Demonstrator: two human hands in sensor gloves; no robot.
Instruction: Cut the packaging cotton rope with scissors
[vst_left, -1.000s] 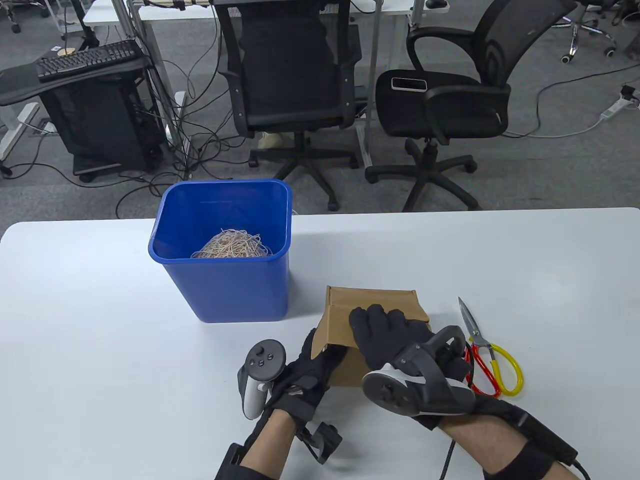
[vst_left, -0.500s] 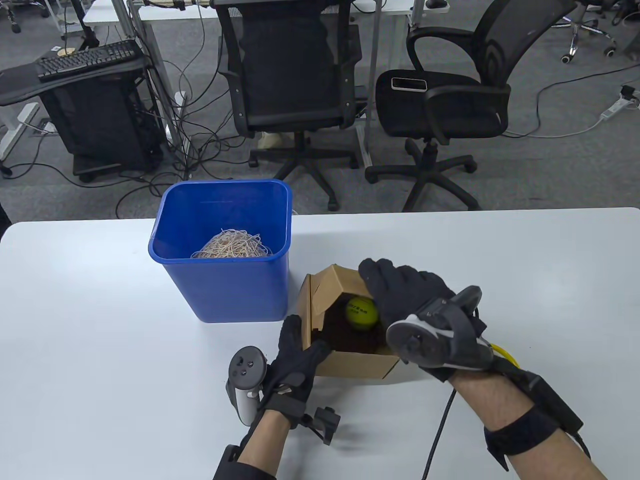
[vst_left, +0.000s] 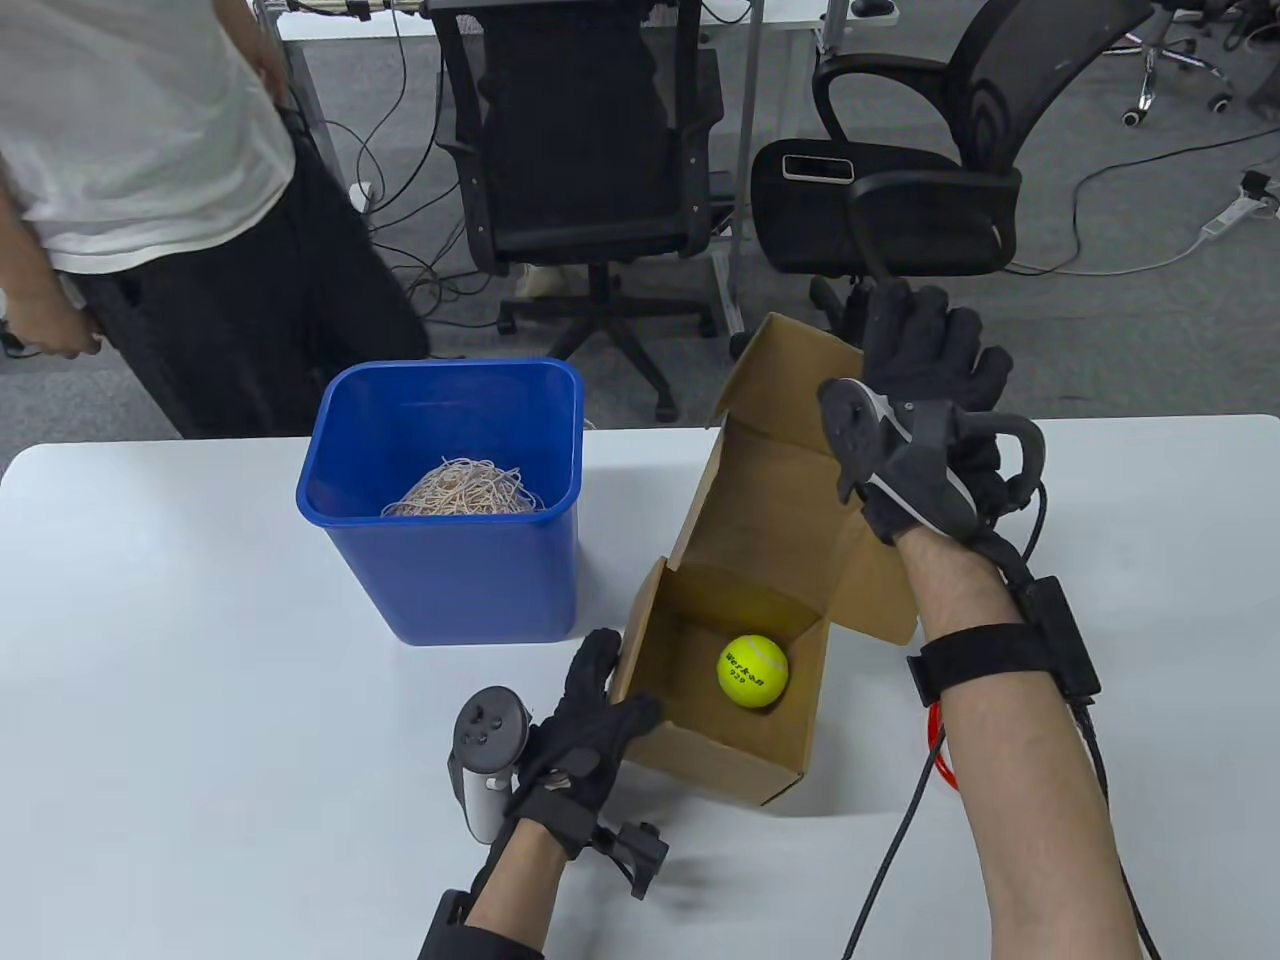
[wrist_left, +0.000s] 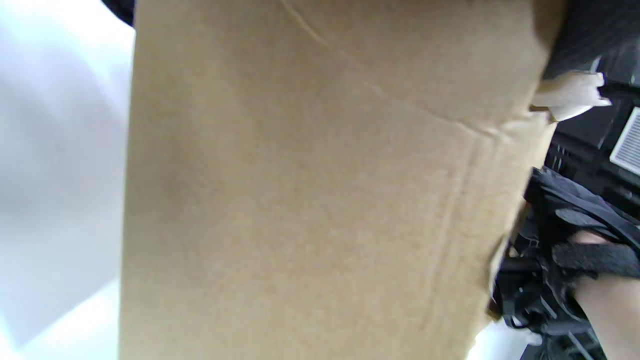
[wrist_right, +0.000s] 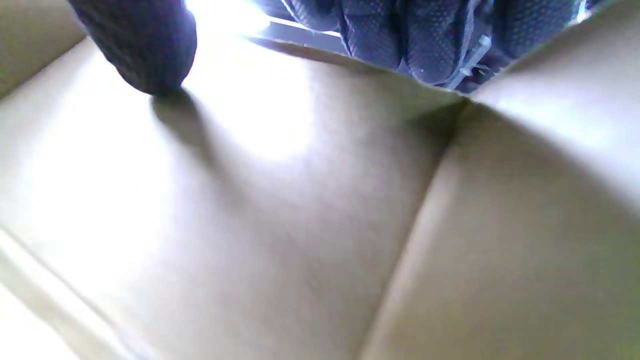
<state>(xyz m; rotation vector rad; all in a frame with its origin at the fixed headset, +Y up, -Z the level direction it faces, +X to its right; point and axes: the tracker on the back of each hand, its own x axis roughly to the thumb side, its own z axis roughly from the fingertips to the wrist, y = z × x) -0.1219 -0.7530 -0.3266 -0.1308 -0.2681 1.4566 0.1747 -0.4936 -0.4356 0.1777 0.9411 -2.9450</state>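
Note:
A brown cardboard box (vst_left: 730, 745) stands open on the white table (vst_left: 200, 650), its lid (vst_left: 775, 480) swung up and back. A yellow tennis ball (vst_left: 752, 671) lies inside. My left hand (vst_left: 590, 715) holds the box's near-left corner; its side fills the left wrist view (wrist_left: 310, 200). My right hand (vst_left: 925, 355) grips the lid's far edge, thumb inside and fingers over the edge in the right wrist view (wrist_right: 400, 45). Cut cotton rope (vst_left: 465, 490) lies heaped in the blue bin (vst_left: 450, 590). Of the scissors only a red handle (vst_left: 938, 745) shows under my right forearm.
A person in a white shirt (vst_left: 150, 150) stands at the table's far left. Two black office chairs (vst_left: 590, 150) stand beyond the far edge. The blue bin stands just left of the box.
My right hand has swung the box lid from closed to fully open and risen with it, uncovering the ball. My left hand stays at the box's corner. A person has walked in at far left.

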